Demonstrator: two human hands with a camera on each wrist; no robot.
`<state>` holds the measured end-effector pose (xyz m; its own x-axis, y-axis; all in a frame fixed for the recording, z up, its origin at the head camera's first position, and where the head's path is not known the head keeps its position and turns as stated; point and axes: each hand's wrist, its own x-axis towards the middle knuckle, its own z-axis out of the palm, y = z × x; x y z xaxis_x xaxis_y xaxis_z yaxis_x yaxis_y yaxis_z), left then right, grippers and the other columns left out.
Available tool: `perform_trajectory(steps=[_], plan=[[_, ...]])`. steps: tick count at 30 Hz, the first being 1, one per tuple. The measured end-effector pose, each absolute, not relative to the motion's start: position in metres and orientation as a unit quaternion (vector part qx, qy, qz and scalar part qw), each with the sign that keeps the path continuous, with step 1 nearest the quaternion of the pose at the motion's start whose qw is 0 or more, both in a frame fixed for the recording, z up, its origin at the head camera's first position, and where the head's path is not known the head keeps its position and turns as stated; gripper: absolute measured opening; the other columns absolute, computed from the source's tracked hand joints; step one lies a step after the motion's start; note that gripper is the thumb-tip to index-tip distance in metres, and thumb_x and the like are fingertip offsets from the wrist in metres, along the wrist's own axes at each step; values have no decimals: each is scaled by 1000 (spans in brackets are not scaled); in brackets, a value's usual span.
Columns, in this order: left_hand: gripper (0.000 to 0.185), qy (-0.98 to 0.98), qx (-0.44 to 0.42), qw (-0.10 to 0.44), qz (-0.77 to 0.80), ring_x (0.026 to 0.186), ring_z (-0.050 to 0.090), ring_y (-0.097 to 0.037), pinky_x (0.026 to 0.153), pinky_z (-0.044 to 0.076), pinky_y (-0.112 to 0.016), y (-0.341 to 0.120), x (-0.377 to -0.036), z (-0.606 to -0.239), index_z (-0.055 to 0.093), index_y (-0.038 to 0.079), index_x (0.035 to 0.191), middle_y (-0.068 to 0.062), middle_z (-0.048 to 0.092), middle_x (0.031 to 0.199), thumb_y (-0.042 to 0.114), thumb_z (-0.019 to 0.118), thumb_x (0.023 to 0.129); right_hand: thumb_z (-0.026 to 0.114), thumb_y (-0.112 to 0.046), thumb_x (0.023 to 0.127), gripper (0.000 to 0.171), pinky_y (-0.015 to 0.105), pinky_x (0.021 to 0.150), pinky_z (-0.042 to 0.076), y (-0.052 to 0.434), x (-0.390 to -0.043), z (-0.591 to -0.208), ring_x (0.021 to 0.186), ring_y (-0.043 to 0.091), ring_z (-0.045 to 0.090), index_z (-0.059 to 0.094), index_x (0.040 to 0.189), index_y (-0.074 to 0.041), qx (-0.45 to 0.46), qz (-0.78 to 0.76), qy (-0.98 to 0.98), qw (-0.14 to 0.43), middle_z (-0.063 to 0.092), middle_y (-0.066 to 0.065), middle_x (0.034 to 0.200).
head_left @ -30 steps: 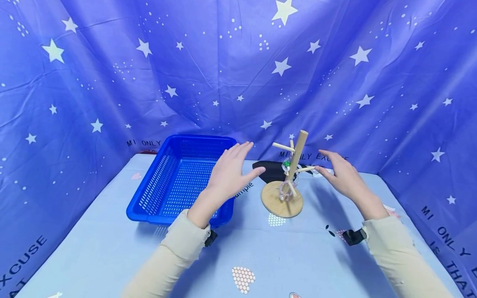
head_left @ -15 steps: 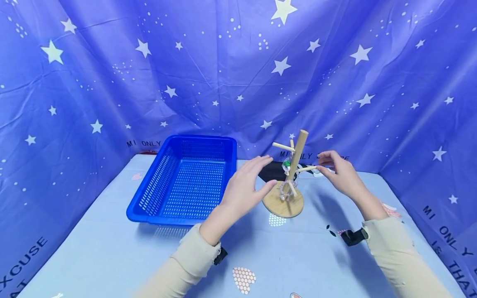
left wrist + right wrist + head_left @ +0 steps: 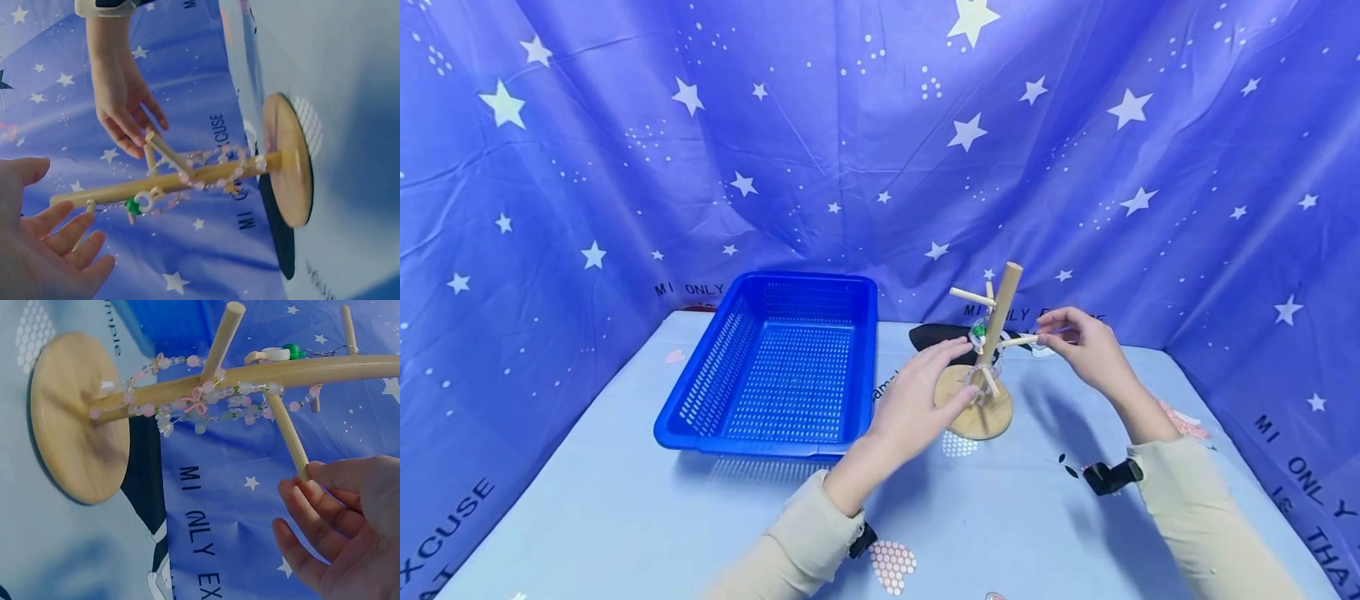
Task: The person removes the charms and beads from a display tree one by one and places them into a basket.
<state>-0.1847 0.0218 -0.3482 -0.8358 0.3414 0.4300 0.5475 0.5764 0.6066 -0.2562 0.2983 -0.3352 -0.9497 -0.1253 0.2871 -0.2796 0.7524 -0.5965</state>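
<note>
My left hand (image 3: 917,400) hovers with fingers spread beside one wooden peg stand (image 3: 987,358) draped with beaded bracelets (image 3: 206,403); my right hand (image 3: 1086,346), fingers relaxed, touches one peg tip (image 3: 304,470). Left of both hands sits one blue basket (image 3: 775,367) on the counter (image 3: 625,517).

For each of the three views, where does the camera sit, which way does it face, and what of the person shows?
Head: worn on the head, looking forward and down at the blue basket, wooden stand, left hand, right hand and both sleeves.
Left wrist: looks sideways at the stand; both hands show.
Right wrist: close on the stand with its bead strings; right hand's fingers show.
All three share the stand.
</note>
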Motion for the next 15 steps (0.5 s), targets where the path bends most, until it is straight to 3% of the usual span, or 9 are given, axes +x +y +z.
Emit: perform_trajectory(steps=[3,5,15], plan=[[52,-874,-249,133,-395,142,46,-18,115,41,-43,27,-185,-355,50,23,145,6,48,153,40,62,97,64,-17,98,25,13,69,50,299,-256,-334,78,-5,63,65,116,0,92,353,-926,101,70,23,109],[52,-870,-249,134,-403,141,47,-19,114,42,-44,29,-185,-359,51,22,145,6,48,153,39,62,97,65,-17,97,24,13,70,50,299,-257,-331,75,-12,59,66,115,-1,81,358,-926,91,71,23,109],[50,-841,-231,107,-477,139,49,-24,113,43,-48,39,-193,-377,50,15,144,0,49,152,31,62,98,67,-15,95,24,29,76,50,294,-263,-315,84,11,63,66,115,-1,54,334,-941,17,71,16,103]])
